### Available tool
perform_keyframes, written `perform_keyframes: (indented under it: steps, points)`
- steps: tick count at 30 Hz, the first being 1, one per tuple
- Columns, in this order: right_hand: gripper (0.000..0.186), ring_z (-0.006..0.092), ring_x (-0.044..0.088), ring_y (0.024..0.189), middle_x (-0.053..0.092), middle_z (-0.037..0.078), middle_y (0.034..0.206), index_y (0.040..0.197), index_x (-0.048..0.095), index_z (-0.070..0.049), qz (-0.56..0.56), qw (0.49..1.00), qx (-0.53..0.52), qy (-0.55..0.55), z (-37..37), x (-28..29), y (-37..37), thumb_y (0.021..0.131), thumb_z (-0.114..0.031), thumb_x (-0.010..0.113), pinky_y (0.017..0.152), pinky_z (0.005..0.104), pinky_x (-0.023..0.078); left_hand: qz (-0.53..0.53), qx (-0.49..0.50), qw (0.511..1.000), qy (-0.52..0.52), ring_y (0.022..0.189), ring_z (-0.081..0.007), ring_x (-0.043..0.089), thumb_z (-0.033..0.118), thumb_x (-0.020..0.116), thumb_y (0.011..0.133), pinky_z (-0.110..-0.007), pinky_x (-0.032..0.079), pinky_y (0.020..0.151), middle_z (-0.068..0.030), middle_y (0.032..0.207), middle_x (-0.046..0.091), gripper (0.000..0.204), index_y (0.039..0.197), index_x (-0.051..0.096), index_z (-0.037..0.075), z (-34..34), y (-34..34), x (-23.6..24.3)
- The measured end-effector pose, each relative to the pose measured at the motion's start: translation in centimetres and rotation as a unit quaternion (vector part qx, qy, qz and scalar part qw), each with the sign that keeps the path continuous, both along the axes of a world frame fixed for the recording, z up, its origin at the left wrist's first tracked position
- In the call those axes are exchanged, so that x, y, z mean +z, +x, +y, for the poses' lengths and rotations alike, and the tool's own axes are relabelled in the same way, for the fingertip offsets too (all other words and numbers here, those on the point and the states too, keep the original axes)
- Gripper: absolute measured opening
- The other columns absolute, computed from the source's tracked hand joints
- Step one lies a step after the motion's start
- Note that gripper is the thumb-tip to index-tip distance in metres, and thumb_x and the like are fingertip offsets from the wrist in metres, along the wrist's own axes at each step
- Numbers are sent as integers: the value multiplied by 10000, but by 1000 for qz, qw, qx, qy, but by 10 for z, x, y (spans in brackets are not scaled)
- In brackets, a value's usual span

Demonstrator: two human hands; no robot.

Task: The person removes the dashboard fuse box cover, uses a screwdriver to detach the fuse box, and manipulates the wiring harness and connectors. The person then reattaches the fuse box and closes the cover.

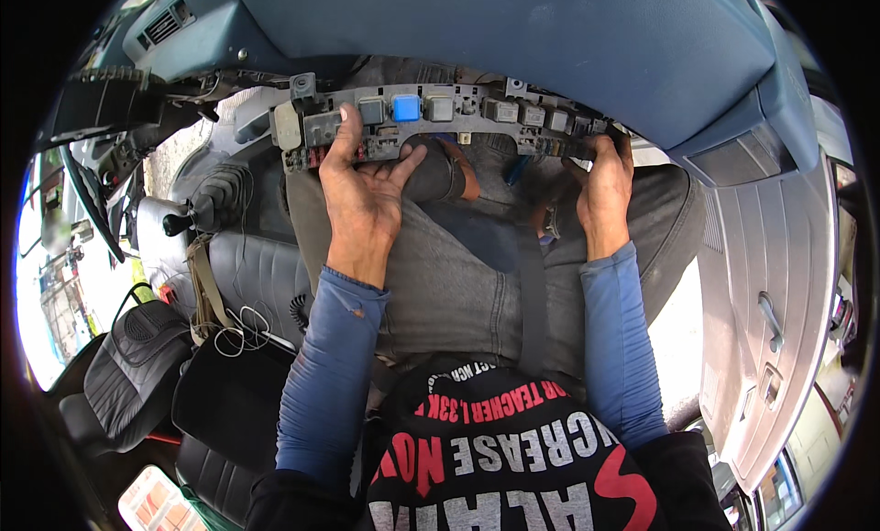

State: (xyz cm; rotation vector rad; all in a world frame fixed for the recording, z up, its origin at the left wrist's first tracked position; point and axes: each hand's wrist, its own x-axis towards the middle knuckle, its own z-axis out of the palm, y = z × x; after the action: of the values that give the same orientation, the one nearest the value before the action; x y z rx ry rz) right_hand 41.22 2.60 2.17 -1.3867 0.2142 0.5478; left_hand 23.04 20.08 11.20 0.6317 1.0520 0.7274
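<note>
A long grey fuse and relay panel [458,126] hangs below the dashboard, above my lap. A bright blue relay [406,108] stands out among its grey relays [439,107]; small coloured fuses [317,156] line the lower edge. My left hand [365,196] is palm up at the panel's left part, its thumb against the front and its fingers under the lower edge, partly hidden. At the panel's right end, my right hand [605,187] is closed around it with curled fingers. Some of those fingertips are out of sight behind the panel.
The blue-grey dashboard [513,27] overhangs the panel. To the left are a gear lever [179,222], a white cable [246,334] and black seats [215,398]. An open door [770,256] stands at the right. A seat belt [532,302] crosses my lap.
</note>
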Motion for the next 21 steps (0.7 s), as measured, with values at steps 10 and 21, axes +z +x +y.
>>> perform_keyframes:
  steps: [10,21]
  points:
    - [668,336,596,1241,612,282,1341,1384,487,191,-157,987,31,-31,6,2,5,871,-194,671,1079,384,447,-67,-42,997,1,1055,-334,578,387,705,1020,-592,541,1069,-189,1259,566,504,1327,583,7,8,-15,14]
    - [467,221,703,931,726,191,1065,1252,628,88,-171,970,104,-139,-5,34,-3,893,-203,694,730,349,564,-49,-86,995,14,1115,-398,635,529,712,982,-559,589,1001,-252,1255,530,764,1406,485,-65,24,-28,6]
